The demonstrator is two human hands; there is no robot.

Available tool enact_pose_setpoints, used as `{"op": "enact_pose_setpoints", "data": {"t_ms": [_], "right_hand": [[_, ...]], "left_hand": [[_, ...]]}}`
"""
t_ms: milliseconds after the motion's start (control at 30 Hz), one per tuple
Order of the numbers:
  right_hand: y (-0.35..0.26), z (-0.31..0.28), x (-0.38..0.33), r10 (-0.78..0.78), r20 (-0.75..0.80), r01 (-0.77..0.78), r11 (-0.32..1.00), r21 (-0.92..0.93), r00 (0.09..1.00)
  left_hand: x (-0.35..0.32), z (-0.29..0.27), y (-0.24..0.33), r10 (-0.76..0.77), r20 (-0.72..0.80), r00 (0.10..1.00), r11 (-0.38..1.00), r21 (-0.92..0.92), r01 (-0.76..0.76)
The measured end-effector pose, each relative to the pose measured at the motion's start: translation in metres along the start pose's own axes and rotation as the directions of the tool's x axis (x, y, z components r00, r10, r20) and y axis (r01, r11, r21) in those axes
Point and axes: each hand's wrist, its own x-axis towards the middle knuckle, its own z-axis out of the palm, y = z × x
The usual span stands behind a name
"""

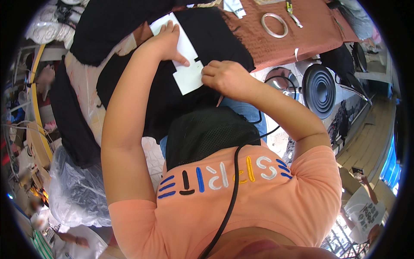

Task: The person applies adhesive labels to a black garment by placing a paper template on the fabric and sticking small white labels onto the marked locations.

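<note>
- Left hand [166, 45]: open, flat on the notched white card [187, 47], which lies on black cloth [215, 34].
- Right hand [226, 77]: curled at the card's right edge; grip contents cannot be told.
- Even pressure should steady the card.
- Brown cover [254, 47]: pale ring [263, 25], yellow-handled tool [290, 7].
- Black cable [236, 185]: passes near the right hand; possible snag.

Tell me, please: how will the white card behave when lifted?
The white card is probably fairly stiff, since its edges look straight on the black cloth. It looks thin, so it is likely light and may flex slightly.
</note>
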Motion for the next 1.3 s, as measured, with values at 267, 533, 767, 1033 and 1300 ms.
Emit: {"op": "enact_pose_setpoints", "data": {"t_ms": [267, 533, 767, 1033, 1300], "right_hand": [[0.101, -0.086, 0.021, 0.496, -0.313, -0.523, 0.852, -0.003, 0.81], [0.307, -0.105, -0.01, 0.886, -0.213, -0.876, 0.323, -0.358, 0.413], [0.316, -0.099, 0.011, 0.879, -0.09, -0.815, 0.391, -0.428, 0.469], [0.353, -0.099, 0.0, 0.777, 0.067, -0.657, 0.573, -0.49, 0.626], [0.401, -0.123, -0.042, 0.764, 0.283, -0.489, 0.605, -0.629, 0.58]], "left_hand": [[-0.007, -0.011, 0.004, -0.091, 0.12, 0.989, 0.994, -0.048, 0.097], [0.0, -0.021, 0.016, -0.116, 0.164, 0.98, 0.989, -0.068, 0.128], [-0.005, -0.02, 0.01, -0.131, 0.174, 0.976, 0.984, -0.095, 0.149], [0.001, -0.024, 0.014, -0.107, 0.168, 0.98, 0.987, -0.104, 0.126], [0.01, -0.031, 0.025, -0.06, 0.137, 0.989, 0.99, -0.116, 0.076]]}}
